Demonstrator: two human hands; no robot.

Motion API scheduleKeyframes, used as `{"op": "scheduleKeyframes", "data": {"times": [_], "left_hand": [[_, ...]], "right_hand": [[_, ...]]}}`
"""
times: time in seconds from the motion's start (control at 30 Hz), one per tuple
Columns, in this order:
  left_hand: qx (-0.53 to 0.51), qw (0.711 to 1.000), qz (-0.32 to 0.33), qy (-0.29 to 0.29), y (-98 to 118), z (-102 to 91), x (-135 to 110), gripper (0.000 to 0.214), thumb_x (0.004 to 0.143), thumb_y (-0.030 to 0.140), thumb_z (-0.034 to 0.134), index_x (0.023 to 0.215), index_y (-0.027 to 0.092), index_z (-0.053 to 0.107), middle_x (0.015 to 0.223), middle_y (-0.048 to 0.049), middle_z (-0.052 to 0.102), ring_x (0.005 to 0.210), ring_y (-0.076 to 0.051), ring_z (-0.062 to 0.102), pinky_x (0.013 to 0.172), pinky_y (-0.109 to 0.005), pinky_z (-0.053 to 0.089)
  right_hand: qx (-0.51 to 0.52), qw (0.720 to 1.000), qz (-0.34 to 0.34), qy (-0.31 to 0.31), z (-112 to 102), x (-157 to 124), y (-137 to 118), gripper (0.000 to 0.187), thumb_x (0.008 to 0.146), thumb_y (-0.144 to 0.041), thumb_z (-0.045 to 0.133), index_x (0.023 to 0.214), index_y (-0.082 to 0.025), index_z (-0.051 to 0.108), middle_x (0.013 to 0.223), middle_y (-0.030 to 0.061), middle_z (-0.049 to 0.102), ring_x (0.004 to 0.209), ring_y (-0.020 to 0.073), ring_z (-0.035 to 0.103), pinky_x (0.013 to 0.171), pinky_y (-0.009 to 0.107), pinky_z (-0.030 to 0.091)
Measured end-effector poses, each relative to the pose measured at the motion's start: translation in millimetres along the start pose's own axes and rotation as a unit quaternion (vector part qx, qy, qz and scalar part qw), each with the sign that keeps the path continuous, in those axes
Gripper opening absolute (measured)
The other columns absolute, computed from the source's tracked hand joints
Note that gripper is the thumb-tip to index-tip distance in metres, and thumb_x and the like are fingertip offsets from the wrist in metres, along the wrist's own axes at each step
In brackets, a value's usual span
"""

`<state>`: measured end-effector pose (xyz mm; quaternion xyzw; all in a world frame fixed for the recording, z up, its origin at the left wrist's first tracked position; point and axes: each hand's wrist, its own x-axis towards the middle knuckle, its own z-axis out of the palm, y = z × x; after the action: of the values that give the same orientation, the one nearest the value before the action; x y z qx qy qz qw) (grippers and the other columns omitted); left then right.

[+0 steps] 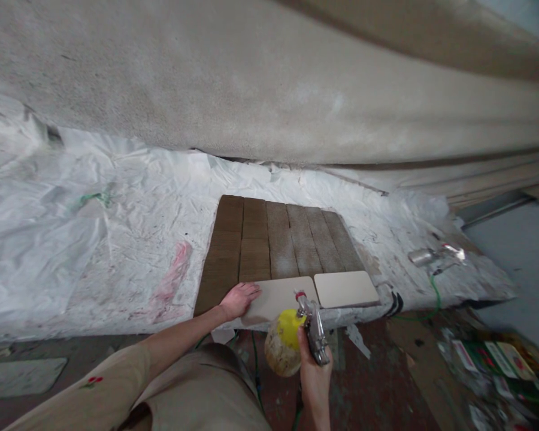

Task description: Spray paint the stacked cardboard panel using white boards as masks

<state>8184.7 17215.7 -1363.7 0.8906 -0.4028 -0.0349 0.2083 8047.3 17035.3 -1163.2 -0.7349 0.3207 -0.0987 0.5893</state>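
Note:
In the head view, my right hand (pixel 315 380) is wrapped round the handle of a metal spray gun (pixel 314 332). A round cup (pixel 282 350), yellow at the top and stained brown below, sits at the gun's left side. My left hand (pixel 241 300) touches the left end of a pale rounded-corner panel (pixel 278 293); its fingers lie stretched toward the right. A second pale panel (pixel 347 288) lies beside it on the right. Behind them are rows of brown wooden boards (pixel 255 230), the right-hand ones speckled with a whitish coat.
Wrinkled white plastic sheeting (pixel 130 239) covers the table. Another spray gun (pixel 435 256) with a green hose (pixel 436 293) lies at the right. Pink plastic (pixel 173 278) rests at the left. A draped cloth (pixel 251 78) hangs behind. Boxes and clutter (pixel 494 362) stand on the floor, lower right.

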Motion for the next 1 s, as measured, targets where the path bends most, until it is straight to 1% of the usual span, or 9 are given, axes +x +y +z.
{"op": "scheduleKeyframes", "data": {"times": [0.13, 0.23, 0.37, 0.47, 0.57, 0.7, 0.83, 1.0], "left_hand": [[0.01, 1.0, 0.006, -0.004, 0, -1.2, 0, 0.044, 0.089, 0.018, 0.051, 0.133, 0.02, 0.053, 0.135, -0.0083, 0.055, 0.128, -0.023, 0.044, 0.104, -0.037, 0.035], [0.015, 1.0, 0.004, 0.001, 1, -3.5, -1, 0.042, 0.091, 0.017, 0.047, 0.132, 0.02, 0.053, 0.133, -0.0078, 0.056, 0.127, -0.022, 0.044, 0.103, -0.037, 0.035], [0.023, 1.0, 0.007, 0.006, 1, -5.5, -2, 0.041, 0.091, 0.016, 0.047, 0.131, 0.02, 0.054, 0.132, -0.0085, 0.056, 0.127, -0.022, 0.044, 0.103, -0.036, 0.035], [0.023, 1.0, 0.009, 0.006, 1, -6.4, -2, 0.042, 0.09, 0.016, 0.048, 0.131, 0.02, 0.054, 0.132, -0.0088, 0.056, 0.127, -0.022, 0.044, 0.103, -0.036, 0.035], [0.023, 1.0, 0.003, 0.0, 1, -7.4, -1, 0.042, 0.09, 0.014, 0.049, 0.131, 0.02, 0.054, 0.132, -0.0092, 0.057, 0.127, -0.022, 0.045, 0.103, -0.036, 0.035], [0.021, 1.0, 0.002, -0.006, 1, -8.2, -1, 0.044, 0.087, 0.011, 0.048, 0.131, 0.02, 0.055, 0.133, -0.0089, 0.056, 0.127, -0.022, 0.045, 0.103, -0.036, 0.036], [0.02, 1.0, 0.005, -0.002, -1, -7.8, -1, 0.045, 0.089, 0.012, 0.045, 0.132, 0.02, 0.054, 0.133, -0.0086, 0.056, 0.127, -0.022, 0.045, 0.102, -0.037, 0.037], [0.023, 1.0, 0.006, -0.006, -3, -5.5, -2, 0.046, 0.088, 0.012, 0.047, 0.133, 0.02, 0.053, 0.134, -0.0088, 0.055, 0.128, -0.023, 0.044, 0.103, -0.037, 0.035]], "right_hand": [[0.014, 0.999, 0.014, 0.027, -6, 1, 2, 0.05, 0.07, -0.049, 0.073, 0.103, -0.012, 0.065, 0.091, 0.0077, 0.07, 0.084, 0.022, 0.063, 0.076, 0.031, 0.05], [0.014, 0.999, 0.013, 0.037, -11, 1, 3, 0.052, 0.07, -0.051, 0.072, 0.103, -0.013, 0.063, 0.09, 0.0068, 0.069, 0.082, 0.0212, 0.062, 0.077, 0.033, 0.05], [0.006, 1.0, 0.002, 0.03, -14, -2, 4, 0.046, 0.072, -0.051, 0.071, 0.1, -0.014, 0.064, 0.088, 0.0057, 0.069, 0.08, 0.0203, 0.062, 0.076, 0.031, 0.05], [-0.006, 1.0, -0.006, 0.011, -14, -6, 6, 0.042, 0.072, -0.048, 0.071, 0.096, -0.014, 0.065, 0.082, 0.0049, 0.069, 0.078, 0.02, 0.062, 0.072, 0.029, 0.049], [-0.012, 1.0, -0.012, -0.005, -15, -8, 10, 0.04, 0.073, -0.047, 0.07, 0.096, -0.015, 0.066, 0.083, 0.0051, 0.069, 0.079, 0.02, 0.062, 0.072, 0.028, 0.048], [-0.025, 1.0, -0.01, 0.008, -20, -9, 14, 0.039, 0.073, -0.047, 0.069, 0.095, -0.015, 0.066, 0.081, 0.0044, 0.068, 0.078, 0.0197, 0.06, 0.072, 0.028, 0.047], [-0.021, 0.999, -0.011, 0.024, -25, -9, 16, 0.039, 0.074, -0.047, 0.068, 0.096, -0.015, 0.065, 0.081, 0.0035, 0.067, 0.079, 0.0197, 0.06, 0.074, 0.029, 0.048], [-0.012, 1.0, -0.015, 0.012, -26, -13, 17, 0.037, 0.073, -0.045, 0.069, 0.094, -0.015, 0.065, 0.079, 0.0028, 0.066, 0.078, 0.0192, 0.06, 0.074, 0.029, 0.049]]}}
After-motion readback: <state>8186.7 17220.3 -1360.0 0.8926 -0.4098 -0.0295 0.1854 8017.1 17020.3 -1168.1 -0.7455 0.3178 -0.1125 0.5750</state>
